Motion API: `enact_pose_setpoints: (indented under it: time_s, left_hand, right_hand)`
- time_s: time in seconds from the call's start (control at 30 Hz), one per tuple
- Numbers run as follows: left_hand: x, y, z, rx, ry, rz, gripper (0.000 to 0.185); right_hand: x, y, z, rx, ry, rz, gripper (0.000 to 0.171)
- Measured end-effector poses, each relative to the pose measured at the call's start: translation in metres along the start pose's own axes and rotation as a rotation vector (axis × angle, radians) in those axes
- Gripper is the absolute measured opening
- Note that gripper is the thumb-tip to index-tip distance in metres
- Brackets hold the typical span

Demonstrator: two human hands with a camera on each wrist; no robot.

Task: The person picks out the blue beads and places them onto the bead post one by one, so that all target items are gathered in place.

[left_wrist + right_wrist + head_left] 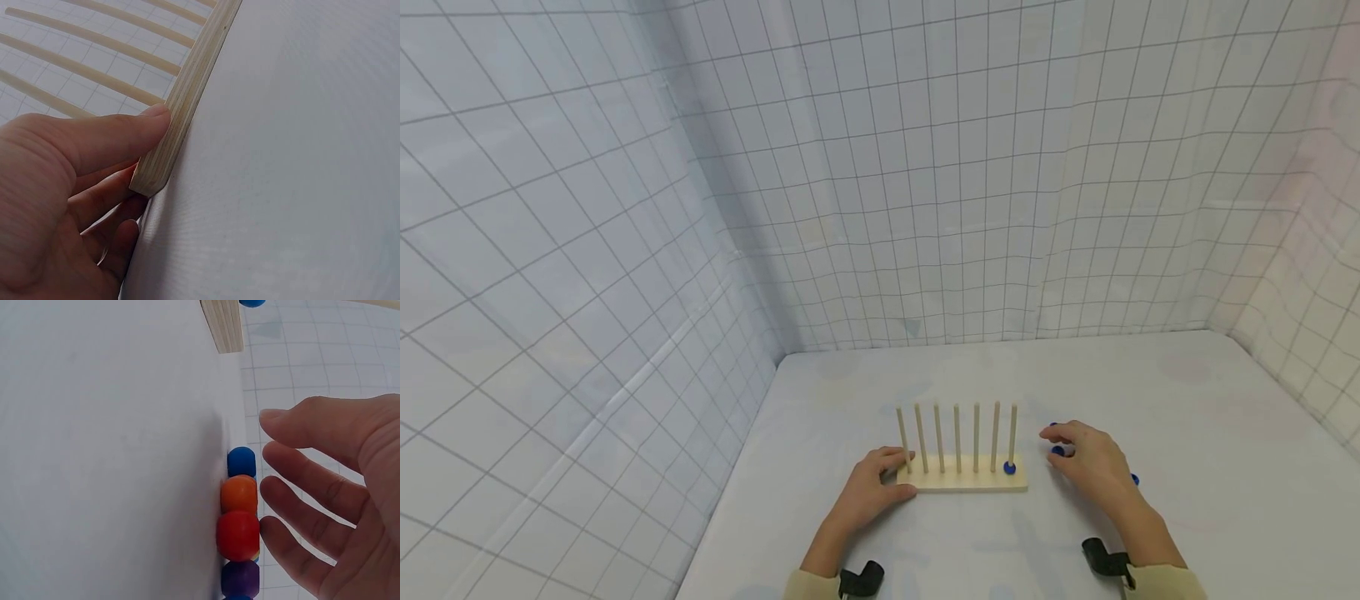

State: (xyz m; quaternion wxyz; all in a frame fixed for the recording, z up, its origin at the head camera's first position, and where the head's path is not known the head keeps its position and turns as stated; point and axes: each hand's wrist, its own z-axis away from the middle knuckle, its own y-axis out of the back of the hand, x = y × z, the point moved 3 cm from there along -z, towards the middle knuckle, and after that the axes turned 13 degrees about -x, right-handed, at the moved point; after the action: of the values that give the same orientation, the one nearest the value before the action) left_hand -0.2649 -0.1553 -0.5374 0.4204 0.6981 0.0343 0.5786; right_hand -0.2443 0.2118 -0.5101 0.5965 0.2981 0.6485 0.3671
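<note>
A pale wooden peg rack (pixel 962 482) with a row of several upright rods stands on the table. My left hand (pixel 867 492) grips its left end, thumb on the front edge (pixel 181 106) and fingers behind. One blue bead (pixel 1010 468) sits at the foot of the rightmost rod. To the right of the rack, my right hand (pixel 1093 462) hovers over loose beads, thumb and fingers parted with nothing held. Beneath it the right wrist view has a blue bead (pixel 241 462), an orange bead (pixel 239 495), a red bead (pixel 238 535) and a purple bead (pixel 240 579).
A blue bead (pixel 1135 480) shows just right of my right wrist, and others are partly hidden under that hand. White table covering (pixel 970 371) extends around the rack. White sheets with a dark grid (pixel 925 208) rise at the back and sides.
</note>
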Motion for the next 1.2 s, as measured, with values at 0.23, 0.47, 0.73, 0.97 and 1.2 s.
enact_pose_setpoints:
  time_s: [0.23, 0.47, 0.73, 0.97, 1.2]
  left_hand:
    - [0.0003, -0.0002, 0.0010, -0.005, 0.007, -0.001, 0.056]
    - [0.0024, 0.0001, 0.0011, 0.001, 0.006, 0.005, 0.055]
    - [0.0047, 0.0010, 0.0013, 0.005, -0.001, -0.004, 0.055]
    - [0.0044, 0.0012, 0.0012, 0.009, 0.005, -0.009, 0.054]
    - [0.0048, 0.0005, 0.0020, 0.015, -0.014, -0.013, 0.054]
  right_hand:
    - [0.0002, 0.0019, 0.0007, -0.007, 0.002, 0.032, 0.029]
    - [0.0025, 0.0003, 0.0008, 0.019, 0.024, 0.072, 0.027]
    - [0.0041, -0.0019, -0.0009, 0.038, 0.026, 0.145, 0.024]
    - [0.0037, -0.0021, -0.0010, -0.016, 0.015, 0.145, 0.022]
    - [0.0045, -0.0060, -0.0023, -0.025, 0.004, 0.155, 0.021]
